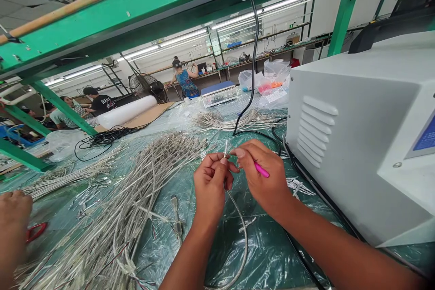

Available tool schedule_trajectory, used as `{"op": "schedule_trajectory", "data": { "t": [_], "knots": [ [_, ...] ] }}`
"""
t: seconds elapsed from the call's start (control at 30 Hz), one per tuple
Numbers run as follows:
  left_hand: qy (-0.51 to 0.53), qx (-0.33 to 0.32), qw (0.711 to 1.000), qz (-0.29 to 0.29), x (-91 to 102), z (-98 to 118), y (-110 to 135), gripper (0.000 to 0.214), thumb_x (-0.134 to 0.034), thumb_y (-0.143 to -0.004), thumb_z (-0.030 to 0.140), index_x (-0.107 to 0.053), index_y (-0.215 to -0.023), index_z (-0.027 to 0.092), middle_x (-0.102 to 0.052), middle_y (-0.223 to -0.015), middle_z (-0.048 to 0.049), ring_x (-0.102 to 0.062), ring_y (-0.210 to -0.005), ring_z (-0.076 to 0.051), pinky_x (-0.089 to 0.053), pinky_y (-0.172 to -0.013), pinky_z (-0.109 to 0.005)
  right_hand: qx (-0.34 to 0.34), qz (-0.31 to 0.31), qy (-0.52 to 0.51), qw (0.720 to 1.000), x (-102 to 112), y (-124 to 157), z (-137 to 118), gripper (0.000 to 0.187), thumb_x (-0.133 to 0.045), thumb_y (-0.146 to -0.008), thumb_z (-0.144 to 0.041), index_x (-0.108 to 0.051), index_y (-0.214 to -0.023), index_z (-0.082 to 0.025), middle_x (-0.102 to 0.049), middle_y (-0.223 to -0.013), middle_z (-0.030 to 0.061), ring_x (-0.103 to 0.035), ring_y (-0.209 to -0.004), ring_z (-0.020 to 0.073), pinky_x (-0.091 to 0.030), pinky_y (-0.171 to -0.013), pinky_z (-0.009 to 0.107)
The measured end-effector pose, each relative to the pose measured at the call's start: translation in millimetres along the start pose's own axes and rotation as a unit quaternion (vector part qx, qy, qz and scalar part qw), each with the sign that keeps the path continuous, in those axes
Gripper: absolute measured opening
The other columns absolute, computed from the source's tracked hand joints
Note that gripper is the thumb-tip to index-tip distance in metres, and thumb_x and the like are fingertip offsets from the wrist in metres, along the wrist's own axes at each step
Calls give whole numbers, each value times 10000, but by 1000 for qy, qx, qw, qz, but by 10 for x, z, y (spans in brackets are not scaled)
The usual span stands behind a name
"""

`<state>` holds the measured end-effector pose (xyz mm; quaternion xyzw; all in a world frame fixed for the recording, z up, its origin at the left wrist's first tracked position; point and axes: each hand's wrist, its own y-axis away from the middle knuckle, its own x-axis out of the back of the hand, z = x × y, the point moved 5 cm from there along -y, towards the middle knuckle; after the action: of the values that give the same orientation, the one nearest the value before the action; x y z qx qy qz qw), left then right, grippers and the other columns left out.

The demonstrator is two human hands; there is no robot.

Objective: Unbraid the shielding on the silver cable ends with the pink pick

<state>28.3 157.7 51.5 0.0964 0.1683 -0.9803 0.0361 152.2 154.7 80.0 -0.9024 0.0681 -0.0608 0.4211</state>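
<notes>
My left hand [210, 186] pinches the end of a silver braided cable [242, 229], whose length hangs down and curves over the plastic sheet. My right hand [263, 176] grips a slim pink tool [261, 170], and its fingertips meet the left fingers at the cable end. The tool's tip is hidden by my fingers. A large pile of similar braided cables [136, 208] lies to the left of my hands. At the left edge, another person's hand [12, 217] rests near red-handled scissors [36, 231].
A grey-white machine with louvred vents [353, 136] stands at the right, with a black cord [253, 45] hanging in front of it. Further cable bundles [234, 121], a bench scale [219, 95] and plastic bags [272, 84] lie ahead. Green shelf framing [91, 22] crosses overhead.
</notes>
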Motion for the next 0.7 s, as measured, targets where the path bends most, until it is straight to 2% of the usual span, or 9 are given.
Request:
{"op": "schedule_trajectory", "data": {
  "t": [0.13, 0.2, 0.27, 0.37, 0.47, 0.7],
  "knots": [
    [-8, 6, 1000, -22, -9, 2, 13, 157, -618, -881, 306, -585, -870, 153, -647, -653, -6, -390, -389, -52, -282, -411, -198, -21, 57, 25, 998, 106, -37, 70, 211, -495, -976, -259, -674, -885, -195, -616, -852, 36, -587, -747, 152, -482, -696, 304],
    [-2, 0, 1000, -10, 29, 12, 3, 151, -606, -886, 300, -583, -867, 152, -653, -657, -11, -367, -388, -48, -272, -421, -204, -47, 111, 44, 992, 193, -57, 118, 229, -491, -979, -293, -685, -900, -199, -608, -848, 37, -583, -731, 157, -483, -681, 312],
    [13, -8, 1000, 11, 77, 25, -13, 145, -612, -875, 294, -585, -877, 152, -657, -663, -16, -361, -395, -50, -275, -430, -209, -63, 131, 37, 989, 229, -61, 130, 258, -476, -986, -312, -693, -901, -201, -599, -808, 31, -572, -692, 155, -476, -652, 312],
    [40, -1, 999, 23, 107, 22, -31, 147, -627, -857, 293, -587, -893, 156, -661, -687, -18, -377, -412, -57, -289, -440, -211, -40, 65, -26, 997, 145, -37, 51, 281, -464, -988, -297, -691, -854, -201, -615, -766, 27, -582, -688, 155, -473, -645, 309],
    [59, 16, 998, 7, 81, 3, -33, 148, -627, -860, 300, -592, -902, 162, -654, -706, -11, -404, -427, -62, -308, -446, -212, -3, 1, -64, 998, 57, 14, -55, 288, -479, -978, -261, -655, -759, -194, -616, -714, 13, -583, -668, 143, -465, -639, 299],
    [75, 16, 997, -11, 59, -16, -33, 112, -611, -882, 280, -592, -891, 171, -526, -596, 49, -435, -437, -72, -325, -451, -211, 13, -39, -48, 998, 20, 25, -76, 346, -468, -975, -232, -580, -651, -185, -585, -657, 4, -543, -618, 123, -423, -607, 289]
  ]
}}
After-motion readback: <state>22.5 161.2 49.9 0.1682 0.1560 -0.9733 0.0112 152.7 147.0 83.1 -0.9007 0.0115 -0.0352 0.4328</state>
